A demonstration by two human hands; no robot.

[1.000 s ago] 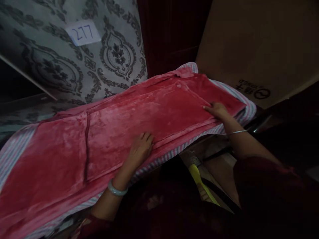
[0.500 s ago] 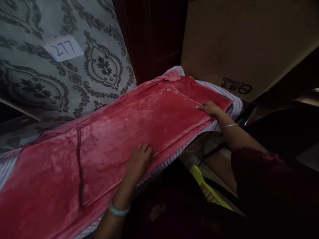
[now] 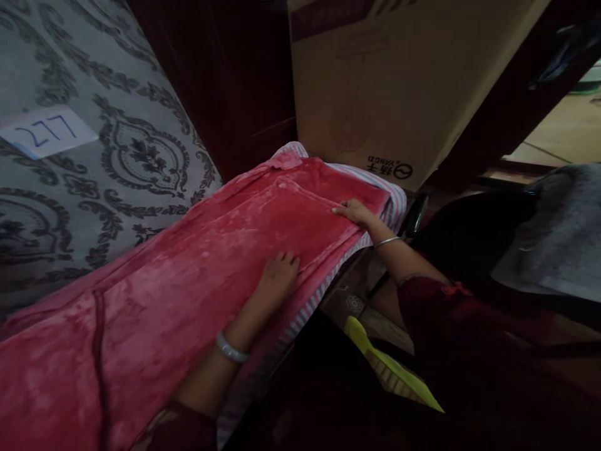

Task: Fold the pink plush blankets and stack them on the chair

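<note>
**Left hand [image 3: 279, 275] laid on red plush fabric [image 3: 225, 250], right hand [image 3: 354, 212] pinching its folded edge**

Red plush fabric lies lengthwise over a striped cover [image 3: 304, 312], stripes showing at the far end and along the near side. Spread long and mostly flat, probably so the layers sit even; a few folds and a dark seam [image 3: 99, 351] show. Dim light, so can't say what supports the cover.

Left hand: back up, fingers slightly apart and a little bent, resting near the close edge, holding nothing apart from the cloth under it. Likely weighting the cloth. Right hand: thumb and forefinger narrow on the folded edge toward the far end, presumably keeping that corner in place.

Left forearm angles up and forward from bottom centre, pale bangle [image 3: 231, 348] at the wrist. Right arm comes in from the right, elbow out, wrist low, thin bracelet [image 3: 387, 240] on it. Hands near each other, not touching.

Cardboard box [image 3: 375, 94] stands beyond the far end.
</note>
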